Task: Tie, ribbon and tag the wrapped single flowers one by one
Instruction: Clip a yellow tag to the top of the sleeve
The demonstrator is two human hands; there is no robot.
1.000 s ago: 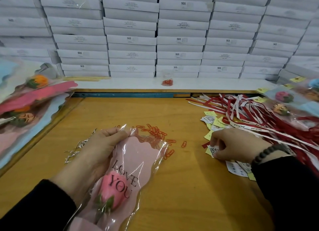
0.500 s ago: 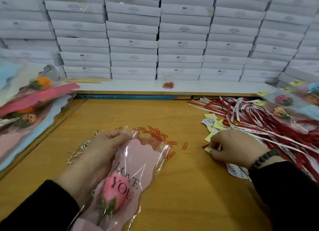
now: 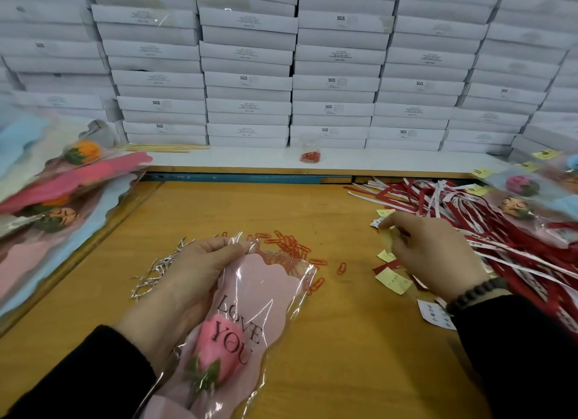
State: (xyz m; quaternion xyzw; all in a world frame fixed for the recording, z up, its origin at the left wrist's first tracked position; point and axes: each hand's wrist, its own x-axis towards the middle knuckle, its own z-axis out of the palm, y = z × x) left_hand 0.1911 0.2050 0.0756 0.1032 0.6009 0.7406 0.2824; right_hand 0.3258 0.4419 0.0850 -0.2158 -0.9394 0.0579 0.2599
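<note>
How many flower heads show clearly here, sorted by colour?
Pink flower heads: 2
Orange flower head: 1
Peach flower heads with faces: 2
Total: 5; others are hidden or cut off.

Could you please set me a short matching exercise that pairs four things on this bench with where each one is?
Things:
1. wrapped pink flower
2. loose red paper clips
3. red and white ribbons
4. silver twist ties

Places:
A. heaped at the right of the bench
B. just left of the left hand
C. in the left hand's grip
D. scattered beyond the flower's top edge

Pairs: 1-C, 2-D, 3-A, 4-B
</note>
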